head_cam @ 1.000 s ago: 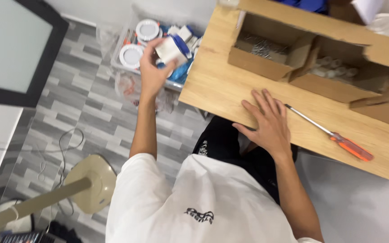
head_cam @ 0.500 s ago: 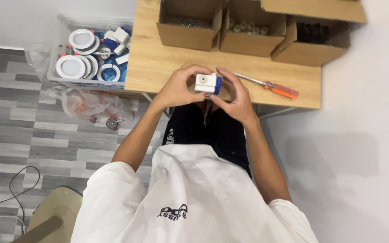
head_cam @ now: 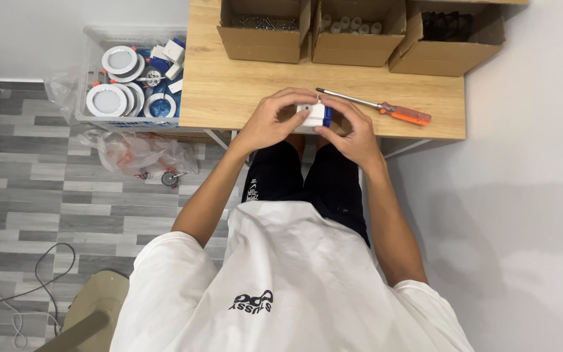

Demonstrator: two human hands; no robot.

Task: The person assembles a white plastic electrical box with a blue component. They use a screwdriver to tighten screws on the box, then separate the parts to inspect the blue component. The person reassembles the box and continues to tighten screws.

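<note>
Small white-and-blue plastic box sits clasped between our left hand and right hand at the wooden table's near edge. Held partly over our lap, it could slip floorward; the orange-handled screwdriver lies just beside.
</note>
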